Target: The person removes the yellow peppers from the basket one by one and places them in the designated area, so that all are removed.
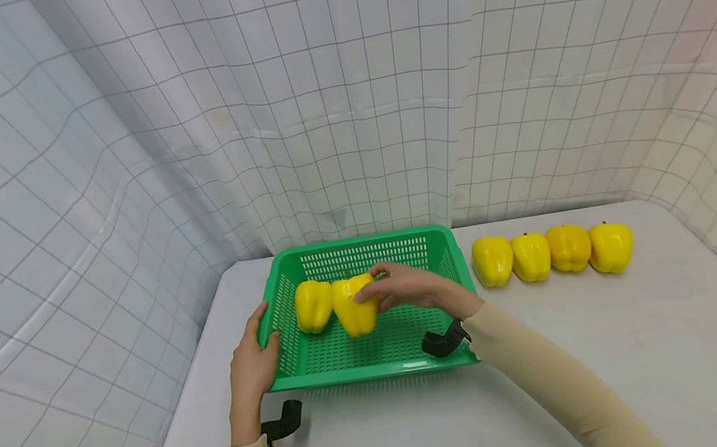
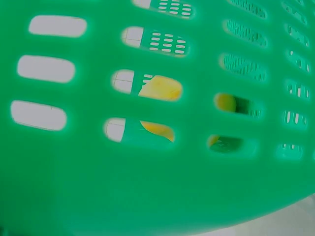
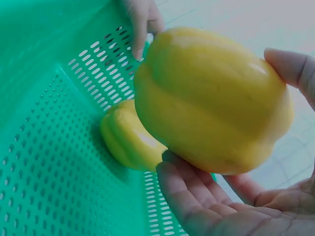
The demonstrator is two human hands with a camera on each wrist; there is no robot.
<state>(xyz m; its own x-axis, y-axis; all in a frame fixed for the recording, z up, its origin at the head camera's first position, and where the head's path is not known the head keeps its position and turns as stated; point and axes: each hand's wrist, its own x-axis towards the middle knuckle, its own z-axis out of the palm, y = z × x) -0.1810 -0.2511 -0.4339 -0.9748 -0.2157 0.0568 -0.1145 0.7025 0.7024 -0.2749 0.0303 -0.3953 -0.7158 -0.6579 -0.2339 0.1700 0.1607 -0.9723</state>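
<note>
Inside a green plastic basket (image 1: 378, 372), my right hand (image 1: 410, 286) holds a yellow bell pepper (image 1: 353, 311) between thumb and fingers. In the right wrist view the held pepper (image 3: 211, 98) is raised off the basket floor. Another yellow bell pepper (image 1: 313, 306) lies in the basket's left part, just beside the held one. My left hand (image 1: 253, 366) grips the left rim, its thumb apart from the other fingers. The basket's slotted wall (image 2: 147, 187) fills the left wrist view and hides that hand; bits of yellow show through the slots.
Right of the basket, several yellow bell peppers stand in a row on the white table (image 1: 621, 355), among them a deeper yellow one (image 1: 569, 249). A white grid-patterned curtain (image 1: 343, 105) hangs behind and along both sides. Each wrist carries a black camera mount (image 1: 444, 342).
</note>
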